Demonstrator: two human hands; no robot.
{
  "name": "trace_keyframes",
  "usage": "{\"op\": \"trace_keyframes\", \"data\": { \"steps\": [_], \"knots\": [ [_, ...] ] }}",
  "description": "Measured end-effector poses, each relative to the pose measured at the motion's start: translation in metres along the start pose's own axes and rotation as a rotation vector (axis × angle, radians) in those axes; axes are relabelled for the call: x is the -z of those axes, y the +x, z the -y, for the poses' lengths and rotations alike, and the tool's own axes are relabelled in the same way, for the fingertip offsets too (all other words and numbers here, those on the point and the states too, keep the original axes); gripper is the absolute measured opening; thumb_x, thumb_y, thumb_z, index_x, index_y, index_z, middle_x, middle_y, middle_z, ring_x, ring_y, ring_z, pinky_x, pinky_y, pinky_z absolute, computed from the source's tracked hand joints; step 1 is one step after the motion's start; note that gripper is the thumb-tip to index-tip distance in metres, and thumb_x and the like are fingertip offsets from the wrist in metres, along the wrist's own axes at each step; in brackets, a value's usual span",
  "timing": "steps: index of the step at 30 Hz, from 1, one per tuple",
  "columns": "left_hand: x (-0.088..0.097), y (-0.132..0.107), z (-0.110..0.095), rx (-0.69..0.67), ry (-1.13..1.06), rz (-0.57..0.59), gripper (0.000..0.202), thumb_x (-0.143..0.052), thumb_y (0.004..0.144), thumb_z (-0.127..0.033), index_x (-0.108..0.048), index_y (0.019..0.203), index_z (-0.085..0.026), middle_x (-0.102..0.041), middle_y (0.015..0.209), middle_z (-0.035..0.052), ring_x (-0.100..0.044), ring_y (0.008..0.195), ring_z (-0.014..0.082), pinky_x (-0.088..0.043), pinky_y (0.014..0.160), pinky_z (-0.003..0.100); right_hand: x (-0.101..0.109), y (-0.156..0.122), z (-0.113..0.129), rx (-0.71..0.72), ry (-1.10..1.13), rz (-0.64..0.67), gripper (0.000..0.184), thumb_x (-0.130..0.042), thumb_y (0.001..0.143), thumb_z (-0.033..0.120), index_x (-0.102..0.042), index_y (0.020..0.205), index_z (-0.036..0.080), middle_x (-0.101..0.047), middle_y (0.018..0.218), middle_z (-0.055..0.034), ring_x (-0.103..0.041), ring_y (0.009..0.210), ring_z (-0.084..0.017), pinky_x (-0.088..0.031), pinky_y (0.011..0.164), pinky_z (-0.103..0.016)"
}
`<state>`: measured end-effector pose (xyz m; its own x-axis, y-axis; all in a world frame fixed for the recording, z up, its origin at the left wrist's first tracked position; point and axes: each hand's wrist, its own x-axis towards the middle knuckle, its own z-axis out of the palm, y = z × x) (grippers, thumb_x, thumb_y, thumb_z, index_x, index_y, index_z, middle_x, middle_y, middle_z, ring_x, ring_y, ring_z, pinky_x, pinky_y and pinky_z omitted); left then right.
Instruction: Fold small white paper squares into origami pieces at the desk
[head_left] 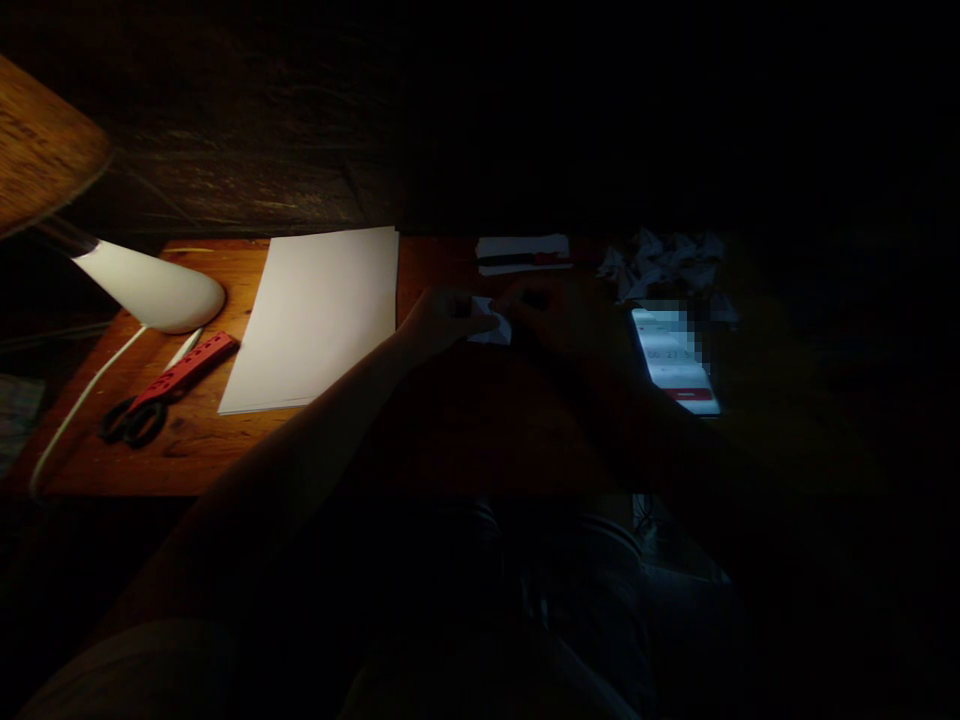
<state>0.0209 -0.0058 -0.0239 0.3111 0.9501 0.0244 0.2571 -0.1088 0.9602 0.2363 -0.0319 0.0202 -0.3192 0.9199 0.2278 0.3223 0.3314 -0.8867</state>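
A small folded piece of white paper [489, 322] is held up over the middle of the wooden table. My left hand [437, 322] pinches it from the left, thumb across its front. My right hand [541, 308] is closed at its right edge, its fingers dim in shadow. Behind the hands lies a short stack of white paper strips [491, 246] with a dark, red-marked tool [546, 259] on it, perhaps a cutter. To the left is a stack of white paper sheets [319, 315].
A lamp [154, 287] lights the left side. Near it lie black-handled scissors [135, 422] and a red slotted strip [187, 370]. At right are a lit phone [675, 365] and a pile of folded white paper pieces [664, 262]. The table's front edge [112, 487] runs below my forearms.
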Motion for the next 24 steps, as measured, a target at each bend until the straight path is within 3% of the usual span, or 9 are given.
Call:
{"op": "trace_keyframes", "data": {
  "steps": [8,16,21,24],
  "knots": [
    [0.001,0.0,-0.003,-0.034,0.053,0.025,0.026,-0.089,0.078,-0.031,-0.07,0.072,-0.015,-0.063,0.065,-0.0012,-0.054,0.061,0.0103,-0.039,0.056,0.023,-0.006,0.004,-0.007,-0.024,0.057,-0.026,0.016,-0.08,0.091,0.028,-0.077,0.077,0.022,-0.082,0.092,-0.0051,-0.071,0.09,-0.022,-0.056,0.083,-0.034],
    [0.001,-0.002,-0.004,-0.031,0.049,0.056,0.028,-0.091,0.076,-0.031,-0.069,0.068,-0.016,-0.059,0.06,-0.0024,-0.048,0.056,0.009,-0.035,0.052,0.024,-0.004,0.001,-0.004,-0.019,0.068,-0.025,0.02,-0.08,0.092,0.034,-0.076,0.077,0.022,-0.081,0.091,-0.0057,-0.071,0.09,-0.023,-0.056,0.083,-0.035],
    [-0.002,-0.002,-0.002,-0.007,-0.026,-0.04,0.036,-0.092,0.079,-0.036,-0.066,0.067,-0.015,-0.058,0.063,-0.0019,-0.049,0.059,0.0093,-0.036,0.054,0.024,-0.009,0.004,-0.008,-0.022,0.09,-0.041,0.027,-0.08,0.092,0.047,-0.073,0.08,0.024,-0.078,0.088,-0.0051,-0.07,0.092,-0.025,-0.057,0.081,-0.036],
    [-0.003,0.0,-0.001,-0.011,-0.101,-0.135,0.028,-0.088,0.083,-0.033,-0.069,0.073,-0.014,-0.063,0.068,-0.0001,-0.055,0.063,0.0107,-0.04,0.056,0.023,-0.012,0.007,-0.015,-0.017,0.078,-0.054,0.026,-0.081,0.09,0.046,-0.07,0.085,0.024,-0.075,0.088,-0.0041,-0.068,0.094,-0.025,-0.057,0.081,-0.035]
  ]
}}
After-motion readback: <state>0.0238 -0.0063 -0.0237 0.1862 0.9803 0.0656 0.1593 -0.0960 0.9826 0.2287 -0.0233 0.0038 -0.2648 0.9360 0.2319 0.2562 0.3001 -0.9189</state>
